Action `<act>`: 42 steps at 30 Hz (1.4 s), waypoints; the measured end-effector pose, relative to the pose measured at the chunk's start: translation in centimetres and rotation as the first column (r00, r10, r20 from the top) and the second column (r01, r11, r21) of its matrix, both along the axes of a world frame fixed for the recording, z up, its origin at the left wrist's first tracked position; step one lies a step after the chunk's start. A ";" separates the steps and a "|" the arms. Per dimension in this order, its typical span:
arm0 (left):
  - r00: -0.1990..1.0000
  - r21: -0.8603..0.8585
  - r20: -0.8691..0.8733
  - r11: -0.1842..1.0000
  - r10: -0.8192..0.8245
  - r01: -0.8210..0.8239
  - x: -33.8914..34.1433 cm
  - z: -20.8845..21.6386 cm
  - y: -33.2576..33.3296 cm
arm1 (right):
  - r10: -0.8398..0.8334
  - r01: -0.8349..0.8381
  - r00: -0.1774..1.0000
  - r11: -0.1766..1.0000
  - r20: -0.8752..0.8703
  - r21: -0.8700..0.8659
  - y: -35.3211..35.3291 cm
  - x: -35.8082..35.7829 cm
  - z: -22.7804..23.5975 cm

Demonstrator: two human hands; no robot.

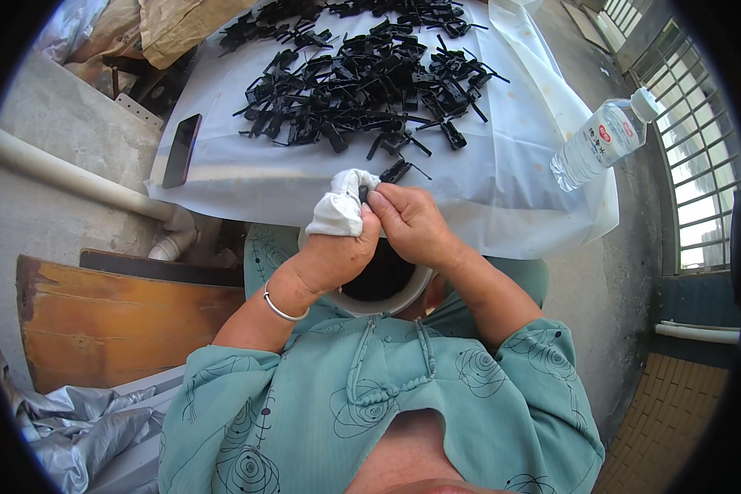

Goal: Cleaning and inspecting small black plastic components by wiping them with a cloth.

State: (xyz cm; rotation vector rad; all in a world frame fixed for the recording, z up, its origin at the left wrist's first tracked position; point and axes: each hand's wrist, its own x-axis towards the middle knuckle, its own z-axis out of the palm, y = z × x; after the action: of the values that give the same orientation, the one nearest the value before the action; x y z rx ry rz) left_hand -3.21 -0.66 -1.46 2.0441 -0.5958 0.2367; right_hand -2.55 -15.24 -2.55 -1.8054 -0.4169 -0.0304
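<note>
My left hand (344, 249), its fingers covered by a white cloth or glove (336, 216), is closed against my right hand (416, 224) at the table's near edge. Between them both hands grip a small black plastic part (397, 170); its thin end pokes out beyond my fingers, and the rest is hidden. Below my hands, between my knees, stands a white bucket (417, 294) with a dark inside. Farther off on the table lies a large heap of similar black plastic parts (370, 78), with thin prongs sticking out.
White plastic sheeting (519, 193) covers the table. A phone (182, 151) lies near its left edge, and a clear water bottle (603, 142) stands on the right. A pipe (82, 173) and a wooden board (123, 321) are at the left; a barred window (700, 148) is at the right.
</note>
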 end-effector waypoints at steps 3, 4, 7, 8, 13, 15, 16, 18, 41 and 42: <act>0.999 0.141 -0.012 0.989 -0.052 0.054 0.0 0.5 0.6 | 0.091 -0.090 0.995 0.996 0.039 -0.020 -1.0 0.1 0.0; 0.997 0.235 -0.026 0.969 -0.076 0.080 -0.4 0.8 1.1 | 0.046 -0.029 0.996 0.979 0.081 -0.201 -1.8 0.1 0.9; 0.974 0.358 0.224 0.932 -0.023 -0.060 0.4 0.8 2.3 | -0.165 0.248 0.956 0.896 0.243 -0.368 -3.7 0.9 1.3; 0.991 0.323 0.126 0.943 0.045 -0.084 0.4 1.3 2.2 | -0.223 0.353 0.924 0.810 0.310 -0.468 -4.2 1.3 0.7; 0.966 0.173 0.260 0.983 0.014 -0.060 1.4 1.3 1.4 | -0.195 0.359 0.916 0.787 0.350 -0.502 -4.5 1.7 0.1; 0.933 0.184 0.359 0.982 -0.024 -0.046 2.1 2.2 0.9 | -0.147 0.274 0.942 0.853 0.300 -0.444 -5.4 1.9 0.8; 0.929 0.213 0.348 0.976 -0.125 0.052 2.5 2.9 0.7 | -0.149 0.275 0.943 0.853 0.299 -0.444 -5.8 1.8 1.3; 0.916 0.242 0.332 0.959 -0.226 0.149 2.4 4.2 0.6 | 0.081 -0.047 0.995 0.909 0.066 -0.414 -6.3 1.7 2.2; 0.759 -0.679 -0.553 0.714 -0.343 -0.172 1.1 -0.8 -1.0 | -0.209 0.212 0.816 0.975 0.538 0.057 0.0 -0.1 0.8; 0.781 -0.678 -0.531 0.717 -0.328 -0.159 1.0 -0.8 -0.9 | -0.299 0.273 0.890 0.954 0.344 0.121 0.1 -0.1 0.9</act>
State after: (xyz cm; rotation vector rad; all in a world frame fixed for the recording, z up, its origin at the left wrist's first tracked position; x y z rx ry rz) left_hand -2.16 -1.56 -2.25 1.2117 -0.1273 -0.2612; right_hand -2.68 -15.16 -1.69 -1.7799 -0.3959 -0.5835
